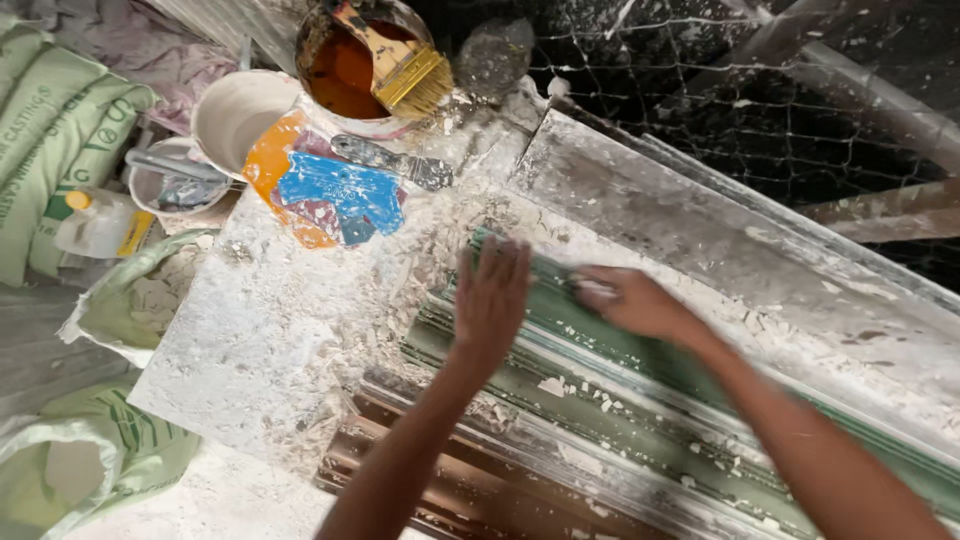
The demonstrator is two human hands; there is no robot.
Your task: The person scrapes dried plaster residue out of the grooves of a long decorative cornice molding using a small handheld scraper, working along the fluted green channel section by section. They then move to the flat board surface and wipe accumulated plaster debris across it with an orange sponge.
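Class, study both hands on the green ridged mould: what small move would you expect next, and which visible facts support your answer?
Probably a short stroke of the right hand further along the green mould. That hand presses something pale, too blurred to identify, against the green surface, while the left hand lies flat on it, steadying. White flakes and dust cover the grooves nearby.

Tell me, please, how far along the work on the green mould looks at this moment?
Partly done. White chips already litter the slab. Both hands are on the green mould: the left hand lies flat, the right hand presses its near end. White flecks remain in its grooves; the brush sits in the tub.
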